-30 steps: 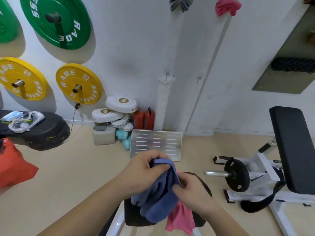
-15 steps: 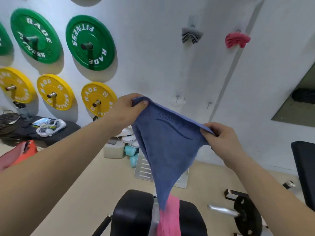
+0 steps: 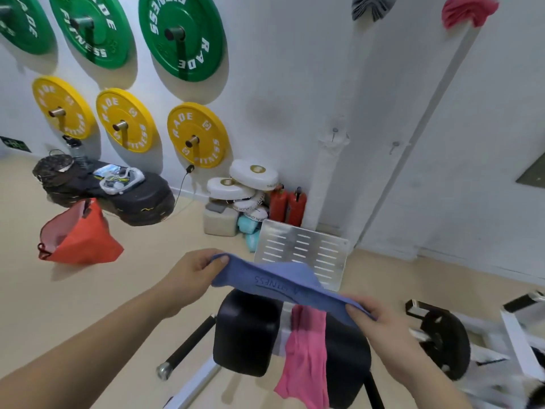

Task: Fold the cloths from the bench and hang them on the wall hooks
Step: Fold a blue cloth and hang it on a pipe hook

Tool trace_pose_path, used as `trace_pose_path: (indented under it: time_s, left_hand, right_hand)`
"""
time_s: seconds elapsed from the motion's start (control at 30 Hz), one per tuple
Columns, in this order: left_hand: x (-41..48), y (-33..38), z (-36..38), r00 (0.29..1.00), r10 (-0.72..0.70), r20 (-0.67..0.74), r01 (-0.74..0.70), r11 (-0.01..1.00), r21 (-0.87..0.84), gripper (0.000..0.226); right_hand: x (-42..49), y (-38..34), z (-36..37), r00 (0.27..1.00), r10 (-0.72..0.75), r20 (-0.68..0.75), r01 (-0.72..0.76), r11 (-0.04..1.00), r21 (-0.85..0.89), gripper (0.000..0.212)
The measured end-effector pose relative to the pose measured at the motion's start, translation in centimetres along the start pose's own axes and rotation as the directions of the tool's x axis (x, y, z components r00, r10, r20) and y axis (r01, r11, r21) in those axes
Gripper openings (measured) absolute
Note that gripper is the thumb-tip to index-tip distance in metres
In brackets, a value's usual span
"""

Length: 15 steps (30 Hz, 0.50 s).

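A blue cloth [image 3: 277, 283] with "FITNESS" lettering is stretched out flat above the black padded bench [image 3: 247, 332]. My left hand [image 3: 194, 276] pinches its left corner and my right hand [image 3: 380, 323] pinches its right corner. A pink cloth [image 3: 306, 361] hangs over the bench below the blue one. High on the white wall a grey cloth [image 3: 373, 7] and a pink cloth [image 3: 467, 10] hang from hooks. Two bare wall hooks [image 3: 334, 131] [image 3: 395, 144] sit lower on the wall.
Green [image 3: 182, 33] and yellow weight plates [image 3: 196, 134] hang on the wall at left. A red bag [image 3: 79, 237], black floor gear [image 3: 129, 199], white discs [image 3: 253, 172], red extinguishers [image 3: 287, 203] and a metal plate [image 3: 300, 252] lie ahead. A weight machine [image 3: 445, 340] stands right.
The blue cloth was bunched at the bench, then lifted and held hanging upright; now both hands have lowered it and stretched it out nearly flat over the bench.
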<state>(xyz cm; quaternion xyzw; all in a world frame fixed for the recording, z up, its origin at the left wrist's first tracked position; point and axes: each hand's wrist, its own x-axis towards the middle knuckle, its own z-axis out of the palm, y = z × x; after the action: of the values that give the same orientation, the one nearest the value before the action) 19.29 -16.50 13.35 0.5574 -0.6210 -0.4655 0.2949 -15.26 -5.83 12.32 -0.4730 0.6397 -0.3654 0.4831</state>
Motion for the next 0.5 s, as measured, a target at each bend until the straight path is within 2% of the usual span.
trace_pose_path:
  time_s: [0.07,0.17,0.33,0.5]
  left_hand:
    - [-2.2,-3.2,0.3,0.997,-0.069,0.017,0.067,0.993,0.094,0.028]
    - [-4.8,-6.7,0.3,0.987,-0.161,0.003,0.159,0.975,0.156,0.027]
    - [-7.6,-8.4,0.2,0.971,-0.236,-0.046,0.240,0.953,0.182,0.029]
    - [-7.1,-9.7,0.4,0.943,-0.331,0.026,0.317,0.923,0.219,0.032]
  right_hand:
    - [-0.6,2.7,1.5,0.998,0.051,0.024,-0.050,0.997,-0.059,0.030]
    - [-1.1,5.9,3.4,0.992,0.119,0.028,-0.118,0.992,-0.046,0.022]
    - [-1.0,9.0,5.0,0.970,0.196,0.143,-0.202,0.979,0.026,0.031]
    - [-0.4,10.0,5.5,0.963,0.213,0.168,-0.218,0.976,0.014,0.040]
